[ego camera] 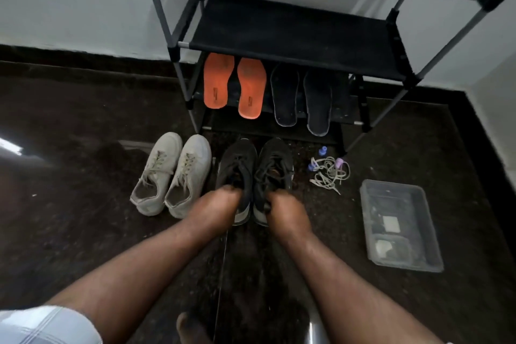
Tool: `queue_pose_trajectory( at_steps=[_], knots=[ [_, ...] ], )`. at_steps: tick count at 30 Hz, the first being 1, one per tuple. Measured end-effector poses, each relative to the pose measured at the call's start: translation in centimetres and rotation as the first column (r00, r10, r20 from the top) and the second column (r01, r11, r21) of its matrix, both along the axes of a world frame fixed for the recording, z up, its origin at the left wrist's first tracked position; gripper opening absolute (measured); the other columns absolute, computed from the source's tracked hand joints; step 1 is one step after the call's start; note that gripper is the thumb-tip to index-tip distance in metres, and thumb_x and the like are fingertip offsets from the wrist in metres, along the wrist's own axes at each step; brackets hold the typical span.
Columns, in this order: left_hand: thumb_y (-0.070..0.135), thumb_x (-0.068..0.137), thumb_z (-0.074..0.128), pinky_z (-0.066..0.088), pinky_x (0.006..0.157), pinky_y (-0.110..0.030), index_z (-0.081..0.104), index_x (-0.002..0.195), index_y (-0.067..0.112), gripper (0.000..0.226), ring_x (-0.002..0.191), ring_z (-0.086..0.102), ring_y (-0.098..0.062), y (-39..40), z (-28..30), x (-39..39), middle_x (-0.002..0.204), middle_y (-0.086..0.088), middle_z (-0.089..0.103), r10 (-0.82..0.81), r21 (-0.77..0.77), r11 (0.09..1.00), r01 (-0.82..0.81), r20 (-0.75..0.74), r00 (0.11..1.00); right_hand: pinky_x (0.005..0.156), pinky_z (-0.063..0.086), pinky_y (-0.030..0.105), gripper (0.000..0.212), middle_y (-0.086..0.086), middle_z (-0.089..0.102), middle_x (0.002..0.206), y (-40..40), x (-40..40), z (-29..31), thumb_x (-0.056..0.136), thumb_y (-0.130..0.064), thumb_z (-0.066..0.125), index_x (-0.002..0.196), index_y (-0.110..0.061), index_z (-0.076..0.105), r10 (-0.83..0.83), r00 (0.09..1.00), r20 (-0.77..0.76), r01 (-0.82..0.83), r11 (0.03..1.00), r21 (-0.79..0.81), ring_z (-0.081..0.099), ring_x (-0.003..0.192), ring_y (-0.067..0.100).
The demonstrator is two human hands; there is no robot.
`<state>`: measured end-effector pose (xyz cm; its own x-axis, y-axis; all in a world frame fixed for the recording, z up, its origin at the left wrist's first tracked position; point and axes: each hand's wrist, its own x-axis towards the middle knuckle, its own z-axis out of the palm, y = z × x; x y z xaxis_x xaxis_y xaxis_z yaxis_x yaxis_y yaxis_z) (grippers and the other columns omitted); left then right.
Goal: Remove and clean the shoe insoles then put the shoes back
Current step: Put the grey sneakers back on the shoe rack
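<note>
both hands in the black shoes, insoles out on the rack

far left, a pale wall [69, 0] meets a dark speckled floor [69, 148], with a bright glare patch on the floor at the left edge. in the near left corner, a light checked sleeve [47, 327].

left of centre, a pair of white shoes [171, 174] stands on the floor, toes pointing far, the two shoes touching side by side, laces in place.

just right of them, a pair of black shoes [255, 176] stands likewise, toes far. the left hand [220, 202] is at the heel opening of the left black shoe, its fingers curled down into the shoe. the right hand [282, 208] is at the heel opening of the right black shoe, fingers curled over the heel rim and gripping it. fingertips of both hands are hidden inside the shoes.

far of the shoes, a black shoe rack [293, 33] stands against the wall. on its lowest shelf, two orange insoles [234, 86] lie on the left and two black insoles [301, 98] on the right, heels hanging over the near edge.

right of the black shoes, a tangle of pale laces [331, 173] lies on the floor with small blue and purple pieces, too small to identify.

near right, a clear plastic tray [402, 223] sits on the floor; contents unclear.
</note>
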<state>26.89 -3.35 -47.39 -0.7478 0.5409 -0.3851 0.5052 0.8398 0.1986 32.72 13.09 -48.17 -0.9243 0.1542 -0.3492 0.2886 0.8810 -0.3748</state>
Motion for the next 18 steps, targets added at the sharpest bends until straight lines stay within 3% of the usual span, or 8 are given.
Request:
queue_pose_trajectory(
  at_steps=[5, 8, 11, 15, 18],
  knots=[
    [0.013, 0.094, 0.051, 0.054, 0.072, -0.044, 0.054, 0.111, 0.019, 0.018, 0.091, 0.067, -0.033, 0.1, 9.7, 3.7, 0.107, -0.004, 0.055, 0.035, 0.006, 0.999, -0.036, 0.086, 0.996, 0.071, 0.046, 0.034, 0.013, 0.001, 0.058, 0.096, 0.0, 3.6, 9.3, 0.087, -0.022, 0.057, 0.099, -0.022, 0.062, -0.038, 0.999, 0.012, 0.038, 0.998, -0.042, 0.063, 0.09, 0.028],
    [0.011, 0.094, 0.048, 0.047, 0.066, -0.041, 0.052, 0.111, 0.017, 0.018, 0.09, 0.066, -0.034, 0.4, 16.4, 6.4, 0.109, -0.005, 0.053, 0.021, -0.045, 0.999, -0.017, 0.105, 0.994, 0.071, 0.047, 0.034, 0.011, -0.001, 0.057, 0.093, 0.4, 6.1, 15.8, 0.088, -0.022, 0.055, 0.097, -0.023, 0.061, -0.039, 0.999, 0.013, 0.04, 0.997, -0.065, 0.063, 0.089, 0.026],
    [0.013, 0.095, 0.048, 0.043, 0.064, -0.042, 0.051, 0.117, 0.017, 0.022, 0.089, 0.067, -0.034, 1.3, 23.4, 8.7, 0.112, -0.005, 0.054, 0.006, -0.065, 0.998, 0.0, 0.091, 0.996, 0.07, 0.047, 0.035, 0.009, 0.001, 0.057, 0.094, 1.4, 8.2, 22.7, 0.09, -0.022, 0.054, 0.096, -0.02, 0.061, -0.032, 0.999, -0.009, 0.031, 0.997, -0.069, 0.062, 0.088, 0.028],
    [0.013, 0.092, 0.052, 0.047, 0.065, -0.042, 0.051, 0.116, 0.02, 0.024, 0.09, 0.067, -0.032, 3.6, 32.0, 10.6, 0.112, -0.004, 0.054, 0.008, -0.038, 0.999, -0.005, 0.069, 0.998, 0.062, 0.034, 0.031, 0.007, 0.002, 0.057, 0.092, 3.7, 10.0, 31.1, 0.09, -0.02, 0.055, 0.093, -0.017, 0.061, -0.046, 0.996, -0.074, 0.043, 0.998, -0.043, 0.061, 0.084, 0.029],
    [0.015, 0.091, 0.054, 0.044, 0.064, -0.042, 0.049, 0.115, 0.021, 0.025, 0.094, 0.067, -0.033, 6.0, 36.8, 10.7, 0.112, -0.003, 0.053, 0.001, -0.002, 1.0, -0.001, 0.022, 1.0, 0.061, 0.041, 0.034, 0.008, 0.002, 0.057, 0.09, 6.0, 10.0, 35.9, 0.087, -0.019, 0.055, 0.091, -0.017, 0.061, -0.059, 0.991, -0.12, 0.056, 0.998, -0.029, 0.061, 0.08, 0.03]
  ],
)
